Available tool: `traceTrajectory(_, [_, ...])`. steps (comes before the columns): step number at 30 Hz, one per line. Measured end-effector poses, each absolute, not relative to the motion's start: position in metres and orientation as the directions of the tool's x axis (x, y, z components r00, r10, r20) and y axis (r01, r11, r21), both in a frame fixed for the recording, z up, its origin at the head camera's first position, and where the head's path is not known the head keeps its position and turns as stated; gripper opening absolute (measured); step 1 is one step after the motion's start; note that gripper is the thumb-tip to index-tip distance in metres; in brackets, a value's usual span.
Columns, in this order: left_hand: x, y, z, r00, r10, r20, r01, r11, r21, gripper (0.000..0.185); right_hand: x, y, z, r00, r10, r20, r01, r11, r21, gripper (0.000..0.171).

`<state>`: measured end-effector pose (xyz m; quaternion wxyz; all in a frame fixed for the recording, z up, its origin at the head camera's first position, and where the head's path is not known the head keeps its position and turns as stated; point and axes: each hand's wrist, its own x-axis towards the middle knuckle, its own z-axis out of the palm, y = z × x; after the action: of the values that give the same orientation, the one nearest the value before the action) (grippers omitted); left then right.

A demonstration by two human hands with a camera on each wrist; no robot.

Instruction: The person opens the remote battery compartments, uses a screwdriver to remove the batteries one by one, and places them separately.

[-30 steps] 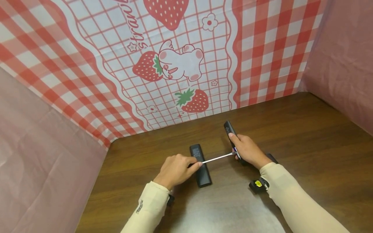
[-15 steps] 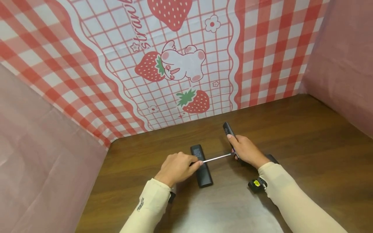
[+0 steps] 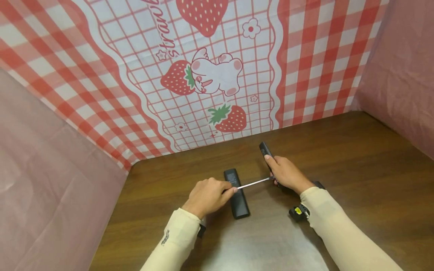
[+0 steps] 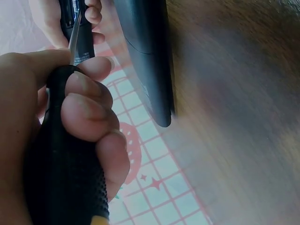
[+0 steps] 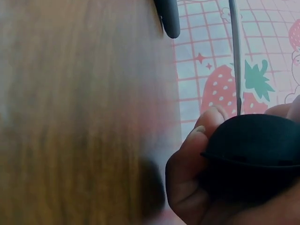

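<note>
Fingers of the left hand clench a screwdriver, its handle hidden in the fist, just beside the black cover on the desk. Beyond that cover, the right hand grips a partly covered remote, where the tip disappears.

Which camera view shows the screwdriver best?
The head view: the whole screwdriver spans both hands. The left wrist view shows mainly its black handle in the left hand; the right wrist view shows only the shaft.
</note>
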<state>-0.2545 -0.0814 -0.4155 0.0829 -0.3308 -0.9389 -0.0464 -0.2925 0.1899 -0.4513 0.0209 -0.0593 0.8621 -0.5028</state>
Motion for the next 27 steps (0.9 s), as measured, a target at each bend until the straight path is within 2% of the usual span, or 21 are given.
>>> traceTrajectory(10, [-0.259, -0.082, -0.418, -0.8, 0.585, 0.133, 0.598, 0.796, 0.095, 0.034, -0.301, 0.189, -0.455, -0.992, -0.119, 0.036, -0.084, 0.427, -0.9, 0.054])
traceTrajectory(12, [-0.26, -0.082, -0.419, -0.783, 0.599, 0.167, 0.614, 0.788, 0.051, 0.035, -0.302, 0.19, -0.455, -0.992, -0.119, 0.04, -0.088, 0.432, -0.898, 0.054])
traceTrajectory(16, [-0.258, -0.078, -0.422, -0.71, 0.641, 0.293, 0.645, 0.758, -0.096, 0.034, -0.302, 0.194, -0.455, -0.993, -0.106, 0.052, -0.094, 0.452, -0.887, 0.055])
traceTrajectory(19, [-0.257, -0.076, -0.423, -0.673, 0.652, 0.349, 0.647, 0.747, -0.149, 0.034, -0.302, 0.197, -0.455, -0.994, -0.093, 0.065, -0.101, 0.467, -0.879, 0.056])
traceTrajectory(27, [-0.259, -0.072, -0.421, -0.709, 0.644, 0.289, 0.671, 0.741, -0.004, 0.031, -0.304, 0.196, -0.454, -0.99, -0.089, 0.106, -0.135, 0.47, -0.872, 0.056])
